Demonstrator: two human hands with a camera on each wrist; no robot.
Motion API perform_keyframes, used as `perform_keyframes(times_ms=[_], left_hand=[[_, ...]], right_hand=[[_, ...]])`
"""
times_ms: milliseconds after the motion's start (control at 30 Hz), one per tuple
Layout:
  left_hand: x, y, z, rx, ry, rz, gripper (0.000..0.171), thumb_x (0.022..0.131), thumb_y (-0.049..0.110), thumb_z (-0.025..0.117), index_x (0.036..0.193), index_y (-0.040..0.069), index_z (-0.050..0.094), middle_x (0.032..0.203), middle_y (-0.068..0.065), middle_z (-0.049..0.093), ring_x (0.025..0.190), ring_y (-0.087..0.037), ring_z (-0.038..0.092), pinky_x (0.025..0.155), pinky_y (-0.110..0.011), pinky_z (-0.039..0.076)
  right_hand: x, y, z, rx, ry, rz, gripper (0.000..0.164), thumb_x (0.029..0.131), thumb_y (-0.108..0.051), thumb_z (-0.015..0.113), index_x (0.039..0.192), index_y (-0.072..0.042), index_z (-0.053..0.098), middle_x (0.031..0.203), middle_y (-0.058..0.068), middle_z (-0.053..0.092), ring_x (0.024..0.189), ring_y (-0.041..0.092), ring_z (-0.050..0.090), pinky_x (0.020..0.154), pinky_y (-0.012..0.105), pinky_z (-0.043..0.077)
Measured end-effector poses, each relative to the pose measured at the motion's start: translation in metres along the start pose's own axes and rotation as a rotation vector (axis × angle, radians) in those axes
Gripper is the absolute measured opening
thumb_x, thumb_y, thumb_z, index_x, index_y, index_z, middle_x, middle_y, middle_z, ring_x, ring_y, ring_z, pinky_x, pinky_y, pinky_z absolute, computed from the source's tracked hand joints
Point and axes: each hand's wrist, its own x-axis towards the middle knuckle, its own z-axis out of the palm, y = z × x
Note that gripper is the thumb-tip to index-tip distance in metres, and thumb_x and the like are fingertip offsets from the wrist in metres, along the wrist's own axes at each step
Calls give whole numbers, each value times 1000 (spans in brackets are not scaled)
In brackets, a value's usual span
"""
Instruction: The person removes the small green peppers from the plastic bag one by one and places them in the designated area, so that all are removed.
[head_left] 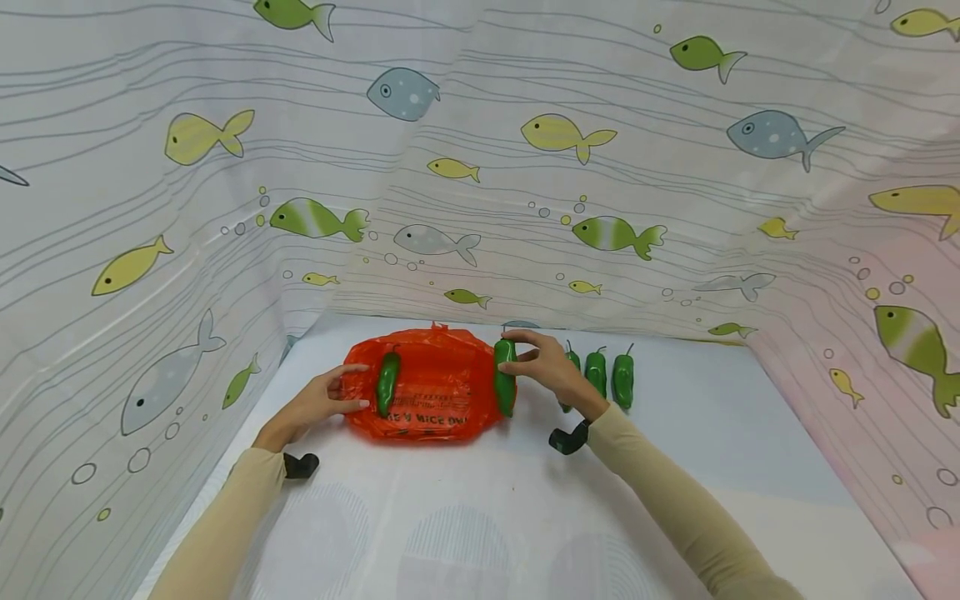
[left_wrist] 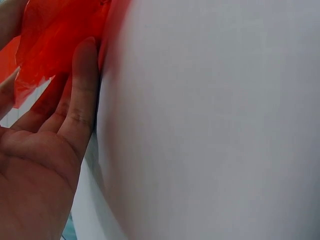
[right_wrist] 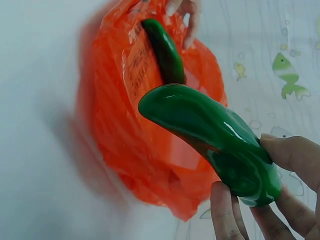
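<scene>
White tabletop (head_left: 465, 477), red bag (head_left: 446, 367), "A NICE" print (head_left: 420, 418)

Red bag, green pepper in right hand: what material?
Red bag: probably thin plastic film, slightly shiny; it's crinkled and translucent at the edges.
Green pepper: smooth, very glossy, with sharp highlights; perhaps molded plastic, but real waxy skin can't be ruled out.

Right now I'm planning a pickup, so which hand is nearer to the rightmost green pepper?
Right. The right hand is a little left of the rightmost green pepper, holding another pepper. The left hand is much farther left, at the red bag's left edge.
</scene>
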Motion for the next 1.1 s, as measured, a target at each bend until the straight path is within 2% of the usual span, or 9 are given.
perform_keyframes(times_ms=[233,333,500,667,833,900,1100], left_hand=[[0,-1,0,-2,-1,6,80,89,28,83,155,15,41,140,-23,54,118,-34,55,88,-30,53],[0,-1,0,4,0,5,80,89,28,83,155,15,41,142,-24,52,120,-34,54,89,-31,52],[1,-1,0,18,6,0,80,89,30,83,156,16,41,142,-24,51,120,-35,53,89,-33,52],[1,-1,0,19,7,-14,80,89,30,84,155,16,42,142,-23,52,120,-36,53,89,-32,53],[1,0,1,13,7,-17,80,88,29,84,155,16,42,141,-23,53,119,-35,54,88,-31,53],[1,0,1,10,9,-22,80,88,30,85,155,17,43,141,-22,53,119,-34,54,88,-31,53],[-2,3,0,16,3,-17,80,89,29,84,155,16,41,142,-23,52,119,-34,54,88,-31,53]], right_hand=[[-4,10,-12,6,12,11,61,87,-30,85,142,-26,61,139,-1,59,113,27,64,102,59,46],[-4,14,-17,4,17,18,61,87,-32,85,142,-28,61,139,-1,60,113,26,64,103,58,46],[-10,17,-27,24,15,28,63,88,-32,84,145,-26,59,136,3,62,115,29,62,105,62,43],[-17,20,-36,20,38,43,64,88,-30,84,145,-26,58,141,2,59,118,30,60,106,57,44],[-24,25,-46,-4,55,22,63,89,-28,83,147,-22,57,147,4,55,116,31,61,103,53,47],[-27,28,-50,-22,54,13,65,90,-27,82,148,-19,55,148,7,54,116,32,61,102,53,48],[-34,39,-63,-41,62,51,68,88,-31,84,149,-20,54,147,11,54,123,33,58,103,55,46]])
